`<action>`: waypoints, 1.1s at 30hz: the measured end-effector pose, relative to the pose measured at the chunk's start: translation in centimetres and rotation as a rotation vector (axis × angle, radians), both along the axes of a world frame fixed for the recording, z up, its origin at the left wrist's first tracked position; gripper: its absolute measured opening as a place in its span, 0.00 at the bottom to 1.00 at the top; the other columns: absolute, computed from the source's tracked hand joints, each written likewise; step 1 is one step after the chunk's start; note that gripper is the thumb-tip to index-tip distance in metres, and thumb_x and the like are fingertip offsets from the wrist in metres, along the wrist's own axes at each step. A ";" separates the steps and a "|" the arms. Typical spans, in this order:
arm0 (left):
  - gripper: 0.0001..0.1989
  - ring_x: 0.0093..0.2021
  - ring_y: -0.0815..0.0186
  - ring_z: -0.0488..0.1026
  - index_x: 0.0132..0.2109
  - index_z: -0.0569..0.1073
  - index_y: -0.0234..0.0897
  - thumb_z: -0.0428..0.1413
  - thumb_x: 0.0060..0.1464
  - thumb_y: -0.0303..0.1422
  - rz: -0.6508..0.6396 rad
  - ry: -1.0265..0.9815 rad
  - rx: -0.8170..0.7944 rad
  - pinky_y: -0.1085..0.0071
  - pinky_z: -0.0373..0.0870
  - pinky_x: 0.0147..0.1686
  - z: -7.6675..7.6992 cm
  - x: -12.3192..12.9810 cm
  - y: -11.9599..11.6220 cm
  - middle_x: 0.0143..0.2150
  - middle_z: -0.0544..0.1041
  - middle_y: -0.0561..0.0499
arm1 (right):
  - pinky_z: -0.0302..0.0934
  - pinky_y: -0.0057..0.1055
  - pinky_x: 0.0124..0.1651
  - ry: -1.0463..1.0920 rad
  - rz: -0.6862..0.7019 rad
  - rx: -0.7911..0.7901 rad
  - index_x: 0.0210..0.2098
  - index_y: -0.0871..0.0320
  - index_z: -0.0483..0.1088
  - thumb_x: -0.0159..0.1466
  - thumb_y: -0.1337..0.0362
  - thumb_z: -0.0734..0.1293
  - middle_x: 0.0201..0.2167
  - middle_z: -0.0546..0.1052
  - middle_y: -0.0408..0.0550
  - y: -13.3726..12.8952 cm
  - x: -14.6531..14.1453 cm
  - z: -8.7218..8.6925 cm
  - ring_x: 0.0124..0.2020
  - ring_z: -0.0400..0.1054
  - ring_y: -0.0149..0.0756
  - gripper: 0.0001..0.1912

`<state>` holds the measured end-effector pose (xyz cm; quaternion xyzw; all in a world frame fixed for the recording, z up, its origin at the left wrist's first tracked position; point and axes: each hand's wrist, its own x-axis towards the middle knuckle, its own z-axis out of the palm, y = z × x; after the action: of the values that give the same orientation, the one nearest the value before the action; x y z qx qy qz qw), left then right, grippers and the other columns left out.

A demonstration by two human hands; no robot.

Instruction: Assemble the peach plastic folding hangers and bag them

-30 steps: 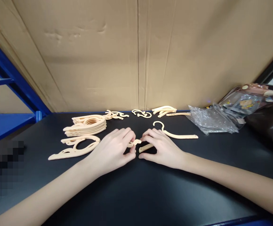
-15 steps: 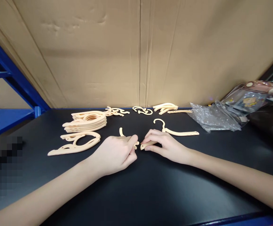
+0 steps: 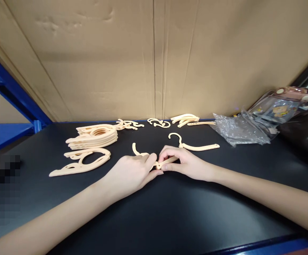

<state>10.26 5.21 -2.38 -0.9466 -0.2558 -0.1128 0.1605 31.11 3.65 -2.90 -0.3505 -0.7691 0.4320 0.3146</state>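
My left hand (image 3: pixel 132 171) is closed around a cream plastic hanger hook (image 3: pixel 135 149). The hook's curved end sticks out past the knuckles and most of it is hidden. My right hand (image 3: pixel 187 163) pinches a cream hanger arm (image 3: pixel 171 160) between thumb and fingers. At the fingertips, the near end of that arm meets the left hand's piece. Whether the two are joined I cannot tell. Just behind the right hand lies another hook (image 3: pixel 175 136) attached to a single hanger arm (image 3: pixel 203 147).
Folded hangers form a stack (image 3: pixel 97 136) at left, with one folded hanger (image 3: pixel 86 163) before it. Loose hooks (image 3: pixel 129 124), more hooks (image 3: pixel 159 123) and hanger arms (image 3: pixel 185 118) lie along the cardboard wall (image 3: pixel 103 63). Clear plastic bags (image 3: pixel 236 129) and a dark bag (image 3: pixel 305 131) sit right.
My hands have come together, so the hook piece and the hanger arm now touch where there was a gap. The view has shifted slightly, moving the table items a little left.
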 end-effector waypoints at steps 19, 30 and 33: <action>0.12 0.22 0.65 0.72 0.35 0.61 0.35 0.44 0.65 0.38 0.023 0.069 -0.082 0.74 0.57 0.18 -0.2 0.1 0.0 0.25 0.71 0.53 | 0.57 0.28 0.41 -0.066 0.016 0.018 0.34 0.58 0.65 0.64 0.65 0.64 0.36 0.67 0.42 0.3 0.1 -0.3 0.36 0.63 0.30 0.04; 0.10 0.21 0.62 0.72 0.37 0.62 0.34 0.42 0.65 0.34 -0.029 0.124 -0.081 0.72 0.57 0.16 0.1 0.1 0.1 0.24 0.73 0.52 | 0.59 0.26 0.41 0.006 -0.013 -0.028 0.33 0.58 0.67 0.63 0.65 0.65 0.36 0.68 0.42 0.1 -0.1 -0.2 0.38 0.65 0.29 0.03; 0.11 0.20 0.63 0.72 0.36 0.63 0.34 0.41 0.66 0.33 -0.047 0.118 -0.083 0.73 0.57 0.16 0.0 0.2 0.1 0.24 0.72 0.52 | 0.59 0.27 0.41 0.007 -0.015 -0.020 0.34 0.58 0.68 0.62 0.64 0.66 0.36 0.69 0.42 0.2 0.0 -0.4 0.37 0.66 0.29 0.04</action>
<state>10.42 5.28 -2.35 -0.9631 -0.2282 -0.0499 0.1335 31.09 3.86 -3.32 -0.3578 -0.7611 0.4386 0.3168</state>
